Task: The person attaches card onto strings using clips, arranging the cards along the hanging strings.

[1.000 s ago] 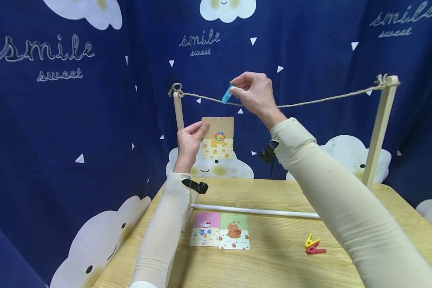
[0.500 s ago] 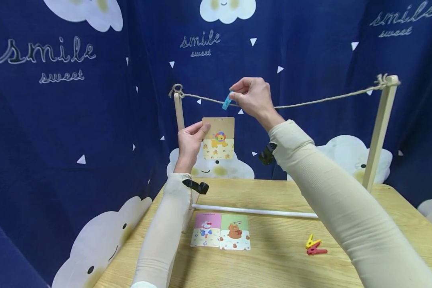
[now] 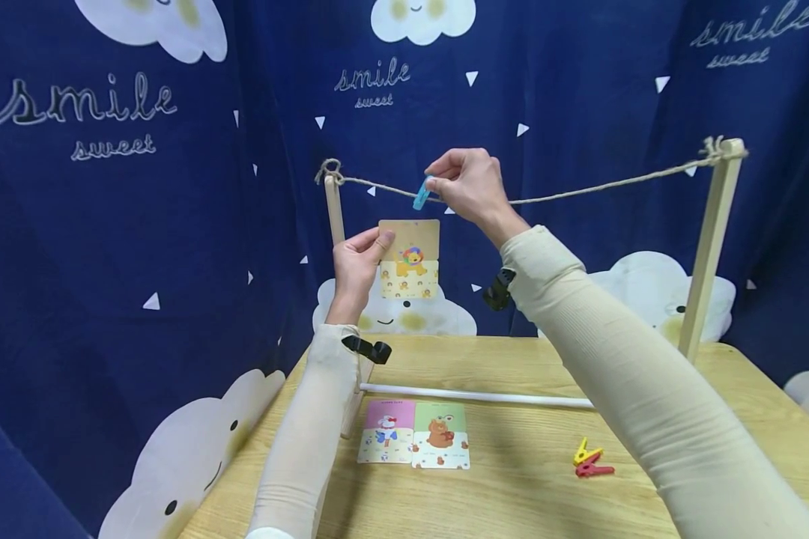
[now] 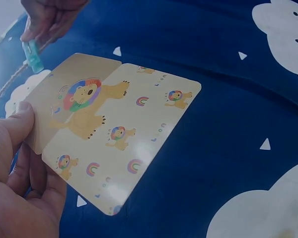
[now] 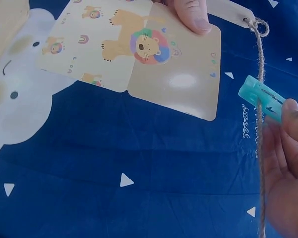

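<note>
In the head view my left hand (image 3: 356,268) pinches a lion card (image 3: 410,258) by its left edge, thumb on the printed face. The card hangs upright just below a twine rope (image 3: 580,189). My right hand (image 3: 470,183) pinches a turquoise clothespin (image 3: 422,194) between thumb and fingers, its tip pointing down at the rope. In the right wrist view the clothespin (image 5: 260,96) lies across the rope (image 5: 261,163), apart from the card (image 5: 174,64); whether its mouth is around the rope I cannot tell. The left wrist view shows the card (image 4: 109,129) tilted, with the thumb (image 4: 21,121) on its edge.
Two wooden posts (image 3: 711,254) carry the rope, and a white rod (image 3: 479,394) runs low between them. On the wooden table (image 3: 512,501) lie a pink card (image 3: 386,432), a green card (image 3: 440,436), a yellow clothespin (image 3: 585,453) and a red clothespin (image 3: 593,469). Blue curtains stand behind.
My right hand has come down slightly with the turquoise clothespin, whose tip has moved from above the rope to just below its level. The left hand and lion card have stayed nearly still.
</note>
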Demonstrator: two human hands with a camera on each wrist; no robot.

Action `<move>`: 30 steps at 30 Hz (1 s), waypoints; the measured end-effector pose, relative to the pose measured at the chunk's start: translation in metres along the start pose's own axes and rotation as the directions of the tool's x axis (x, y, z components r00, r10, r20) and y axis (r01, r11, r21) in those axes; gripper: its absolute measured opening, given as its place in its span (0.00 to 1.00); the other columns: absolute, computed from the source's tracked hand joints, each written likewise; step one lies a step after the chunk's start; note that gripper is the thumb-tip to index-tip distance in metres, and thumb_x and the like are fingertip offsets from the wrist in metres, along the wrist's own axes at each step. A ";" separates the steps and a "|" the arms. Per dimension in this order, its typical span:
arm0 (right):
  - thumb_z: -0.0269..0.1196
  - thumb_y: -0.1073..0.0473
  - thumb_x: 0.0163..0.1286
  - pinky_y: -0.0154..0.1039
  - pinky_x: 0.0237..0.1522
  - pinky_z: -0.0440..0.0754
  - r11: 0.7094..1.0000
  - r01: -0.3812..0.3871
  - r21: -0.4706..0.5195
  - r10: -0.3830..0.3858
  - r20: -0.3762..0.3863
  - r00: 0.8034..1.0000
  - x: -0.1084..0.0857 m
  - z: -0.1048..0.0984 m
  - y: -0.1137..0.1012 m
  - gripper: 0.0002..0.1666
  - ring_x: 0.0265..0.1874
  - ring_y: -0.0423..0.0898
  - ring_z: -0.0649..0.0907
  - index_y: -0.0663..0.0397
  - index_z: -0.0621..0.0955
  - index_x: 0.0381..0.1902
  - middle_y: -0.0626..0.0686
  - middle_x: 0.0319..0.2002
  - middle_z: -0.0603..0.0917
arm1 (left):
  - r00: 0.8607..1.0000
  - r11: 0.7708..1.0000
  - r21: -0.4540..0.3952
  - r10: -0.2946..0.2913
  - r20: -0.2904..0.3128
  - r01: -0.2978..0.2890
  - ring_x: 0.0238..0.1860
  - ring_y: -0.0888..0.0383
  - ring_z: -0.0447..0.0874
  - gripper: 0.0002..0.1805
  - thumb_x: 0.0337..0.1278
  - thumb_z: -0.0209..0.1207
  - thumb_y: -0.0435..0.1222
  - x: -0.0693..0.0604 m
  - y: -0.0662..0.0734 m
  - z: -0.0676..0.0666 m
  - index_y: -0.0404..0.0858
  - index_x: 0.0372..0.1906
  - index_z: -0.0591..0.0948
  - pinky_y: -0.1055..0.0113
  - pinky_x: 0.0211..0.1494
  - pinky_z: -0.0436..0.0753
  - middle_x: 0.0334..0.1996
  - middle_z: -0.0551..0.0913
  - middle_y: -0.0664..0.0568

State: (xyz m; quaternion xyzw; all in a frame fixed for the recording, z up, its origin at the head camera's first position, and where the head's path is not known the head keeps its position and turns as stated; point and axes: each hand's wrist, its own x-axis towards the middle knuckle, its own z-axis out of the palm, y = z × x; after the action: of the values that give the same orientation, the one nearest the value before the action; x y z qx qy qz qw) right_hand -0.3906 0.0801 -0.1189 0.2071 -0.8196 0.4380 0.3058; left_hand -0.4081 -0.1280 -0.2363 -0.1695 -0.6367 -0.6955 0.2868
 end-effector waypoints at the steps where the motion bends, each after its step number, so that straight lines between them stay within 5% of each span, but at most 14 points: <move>1: 0.71 0.57 0.69 0.35 0.38 0.84 1.000 -0.002 -0.002 0.002 0.003 1.000 0.000 0.000 0.000 0.09 0.34 0.41 0.87 0.51 0.89 0.46 0.50 0.38 0.91 | 1.000 1.000 -0.002 0.001 0.001 -0.001 0.36 0.60 0.90 0.18 0.58 0.74 0.45 0.000 0.000 0.000 0.37 0.48 0.91 0.69 0.41 0.85 0.37 0.92 0.47; 30: 0.71 0.56 0.70 0.38 0.45 0.84 0.999 -0.028 -0.023 0.030 0.079 0.996 -0.003 0.003 -0.003 0.09 0.39 0.43 0.86 0.51 0.89 0.45 0.49 0.38 0.90 | 1.000 1.000 -0.008 0.026 0.003 -0.026 0.34 0.62 0.88 0.19 0.59 0.74 0.41 0.002 0.012 0.007 0.33 0.50 0.90 0.71 0.38 0.84 0.35 0.92 0.49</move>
State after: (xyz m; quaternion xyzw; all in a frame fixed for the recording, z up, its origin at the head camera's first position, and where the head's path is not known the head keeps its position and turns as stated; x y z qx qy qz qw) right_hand -0.3873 0.0761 -0.1204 0.2090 -0.8388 0.4247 0.2689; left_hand -0.4027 -0.1219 -0.2250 -0.1799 -0.6321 -0.6939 0.2942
